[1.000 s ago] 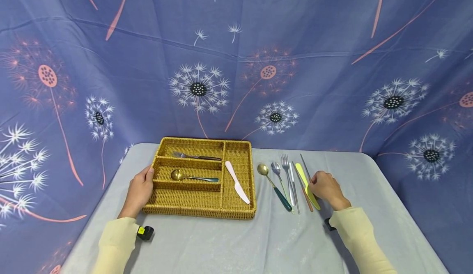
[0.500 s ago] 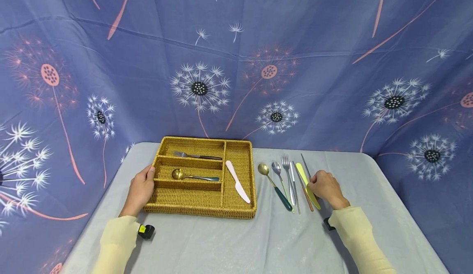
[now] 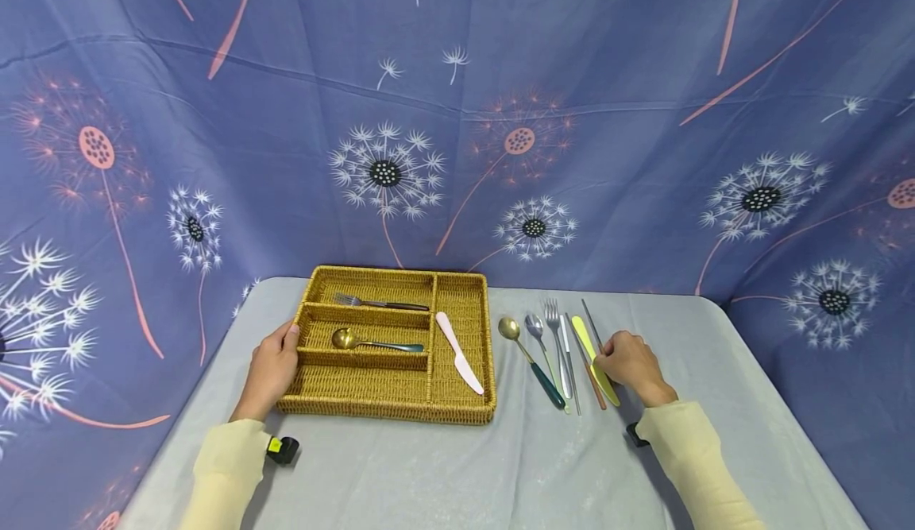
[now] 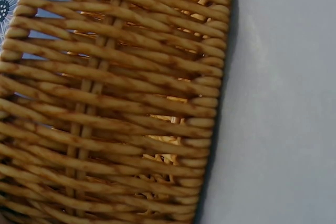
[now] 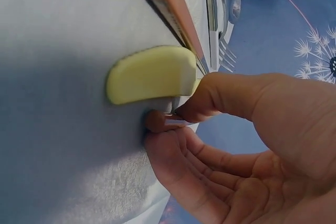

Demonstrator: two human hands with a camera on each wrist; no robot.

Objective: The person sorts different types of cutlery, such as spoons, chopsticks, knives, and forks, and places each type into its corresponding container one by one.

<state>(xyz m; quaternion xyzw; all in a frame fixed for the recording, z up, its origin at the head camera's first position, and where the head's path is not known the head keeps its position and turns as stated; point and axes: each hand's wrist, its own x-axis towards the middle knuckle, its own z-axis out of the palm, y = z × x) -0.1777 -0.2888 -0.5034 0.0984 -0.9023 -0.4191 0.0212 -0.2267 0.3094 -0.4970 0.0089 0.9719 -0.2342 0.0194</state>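
My left hand [image 3: 273, 365] holds the left rim of a woven cutlery tray [image 3: 357, 408], whose wicker side [image 4: 115, 93] fills much of the left wrist view. Inside the tray lie a fork [image 3: 382, 303], a gold spoon with a dark green handle [image 3: 345, 338] and a pink knife [image 3: 457, 351]. On the right, my right hand [image 3: 629, 361] pinches a chopstick [image 3: 591, 319] between thumb and fingers. Its brown end [image 5: 156, 120] shows between the fingertips; part of the shaft is hidden by the hand. A yellow knife [image 5: 149, 74] lies right beside it.
Left of the yellow knife lie another brown-ended chopstick [image 3: 596, 391], a white-and-silver utensil [image 3: 565, 355], a large fork [image 3: 553, 319], a small spoon [image 3: 534, 325] and a green-handled gold spoon [image 3: 546, 387]. A patterned curtain [image 3: 457, 117] hangs behind the table [image 3: 429, 482].
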